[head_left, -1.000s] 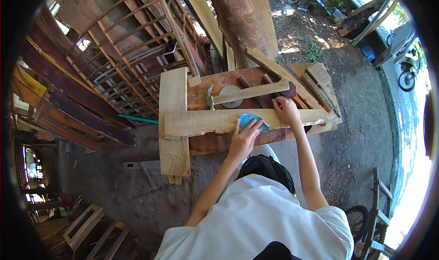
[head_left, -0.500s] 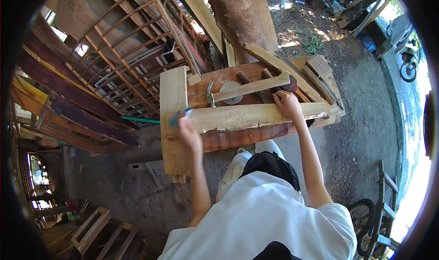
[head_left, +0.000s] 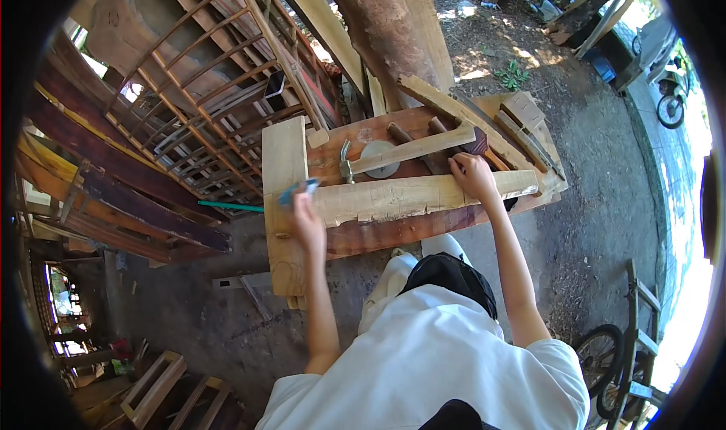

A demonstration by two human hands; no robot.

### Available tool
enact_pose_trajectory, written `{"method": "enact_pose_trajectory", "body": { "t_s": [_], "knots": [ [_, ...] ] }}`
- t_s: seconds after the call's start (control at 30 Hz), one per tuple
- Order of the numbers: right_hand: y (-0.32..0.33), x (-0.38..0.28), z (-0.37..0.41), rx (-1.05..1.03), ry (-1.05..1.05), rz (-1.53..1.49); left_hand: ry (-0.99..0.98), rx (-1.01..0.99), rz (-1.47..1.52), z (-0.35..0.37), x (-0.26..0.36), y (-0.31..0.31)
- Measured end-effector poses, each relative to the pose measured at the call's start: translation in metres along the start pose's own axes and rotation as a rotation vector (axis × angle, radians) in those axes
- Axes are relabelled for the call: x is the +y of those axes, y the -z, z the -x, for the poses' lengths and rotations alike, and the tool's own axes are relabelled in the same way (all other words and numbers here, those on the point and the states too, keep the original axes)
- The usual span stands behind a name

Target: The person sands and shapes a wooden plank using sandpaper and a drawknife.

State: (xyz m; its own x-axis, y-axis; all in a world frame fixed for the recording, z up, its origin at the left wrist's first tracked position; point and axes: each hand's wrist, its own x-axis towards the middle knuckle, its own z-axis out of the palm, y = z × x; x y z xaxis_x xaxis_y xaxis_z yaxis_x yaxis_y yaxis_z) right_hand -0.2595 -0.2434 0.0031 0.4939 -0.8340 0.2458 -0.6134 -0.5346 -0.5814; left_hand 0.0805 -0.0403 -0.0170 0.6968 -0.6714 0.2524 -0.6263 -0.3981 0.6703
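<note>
A long, pale wooden board (head_left: pixel 393 198) with a rough, chipped lower edge lies across the reddish workbench (head_left: pixel 378 242). My right hand (head_left: pixel 475 177) is closed over the board near its right end, fingers at the far edge. At the left end, my left hand (head_left: pixel 307 217) grips a small, flat, bluish piece (head_left: pixel 298 192), blurred a little; its exact kind is unclear. Just beyond the board lies a claw hammer (head_left: pixel 348 170) with a pale wooden handle reaching right. Behind that handle rests a round grey disc (head_left: pixel 380 160).
A thick, pale plank (head_left: pixel 284 154) crosses the bench's left end. Wooden-handled tools (head_left: pixel 399 133) and a long wooden strip (head_left: pixel 431 101) lie toward the back right. Barred wooden frames (head_left: pixel 200 90) lean at far left. A ladder (head_left: pixel 643 332) and bicycle wheel (head_left: pixel 601 358) stand at right.
My left hand, with the bluish piece, has shifted slightly at the board's left end. My right hand keeps its place on the board. The view has tilted a little.
</note>
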Motion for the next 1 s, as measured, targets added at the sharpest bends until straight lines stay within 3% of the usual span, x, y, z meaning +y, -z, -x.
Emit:
{"method": "enact_pose_trajectory", "body": {
  "t_s": [0.03, 0.1, 0.13, 0.2, 0.23, 0.3, 0.37, 0.43, 0.53, 0.6, 0.67, 0.7, 0.73, 0.77, 0.83, 0.9, 0.93, 0.97, 1.0],
  "knots": [
    [-0.001, 0.000, 0.000, 0.006, 0.006, -0.005, -0.110, 0.180, -0.128, -0.010, -0.013, 0.009],
    [0.000, -0.001, 0.000, 0.004, 0.007, -0.003, -0.341, 0.334, -0.096, -0.028, -0.031, 0.015],
    [0.000, -0.002, 0.000, 0.002, 0.009, 0.001, -0.340, 0.335, -0.100, -0.026, -0.020, 0.014],
    [-0.001, -0.002, -0.001, 0.012, 0.015, -0.002, 0.032, 0.108, 0.049, -0.004, 0.010, -0.005],
    [-0.002, -0.002, -0.001, 0.023, 0.019, -0.005, -0.027, 0.070, 0.098, 0.006, 0.009, -0.030],
    [-0.003, 0.001, -0.002, 0.014, 0.048, 0.001, -0.121, -0.140, 0.213, 0.034, 0.068, -0.046],
    [-0.002, -0.001, -0.004, -0.046, -0.024, 0.006, -0.411, -0.190, 0.125, 0.056, 0.119, -0.058],
    [-0.004, -0.003, -0.004, -0.030, -0.009, 0.005, -0.624, -0.231, 0.156, 0.079, 0.132, -0.078],
    [0.000, -0.004, -0.003, -0.021, -0.033, -0.001, -0.570, -0.229, 0.168, 0.073, 0.120, -0.062],
    [-0.001, -0.003, -0.002, -0.030, -0.011, 0.029, -0.345, -0.206, 0.169, 0.062, 0.094, -0.036],
    [-0.002, 0.000, -0.001, -0.025, -0.028, 0.034, -0.335, 0.001, 0.146, 0.038, 0.032, -0.023],
    [-0.003, 0.001, -0.001, -0.033, -0.023, 0.034, 0.042, -0.094, 0.115, 0.032, 0.041, 0.012],
    [-0.003, 0.001, -0.001, -0.042, -0.040, 0.030, -0.085, 0.095, 0.018, 0.021, -0.003, 0.013],
    [-0.003, 0.002, 0.000, -0.040, -0.049, 0.030, -0.224, 0.258, -0.239, 0.011, -0.010, 0.026],
    [-0.004, 0.001, -0.001, -0.047, -0.044, 0.030, -0.049, 0.221, -0.022, 0.002, -0.025, 0.028],
    [-0.004, 0.000, -0.001, -0.046, -0.043, 0.036, 0.047, 0.191, -0.084, 0.008, -0.023, 0.012],
    [-0.003, -0.001, -0.002, -0.042, -0.042, 0.044, 0.095, 0.061, 0.138, 0.015, 0.000, 0.004],
    [-0.003, 0.000, -0.002, -0.051, -0.032, 0.041, 0.031, 0.032, -0.004, 0.023, 0.028, -0.003],
    [-0.003, 0.001, -0.002, -0.049, -0.034, 0.043, -0.071, -0.047, 0.208, 0.031, 0.034, -0.025]
  ]
}}
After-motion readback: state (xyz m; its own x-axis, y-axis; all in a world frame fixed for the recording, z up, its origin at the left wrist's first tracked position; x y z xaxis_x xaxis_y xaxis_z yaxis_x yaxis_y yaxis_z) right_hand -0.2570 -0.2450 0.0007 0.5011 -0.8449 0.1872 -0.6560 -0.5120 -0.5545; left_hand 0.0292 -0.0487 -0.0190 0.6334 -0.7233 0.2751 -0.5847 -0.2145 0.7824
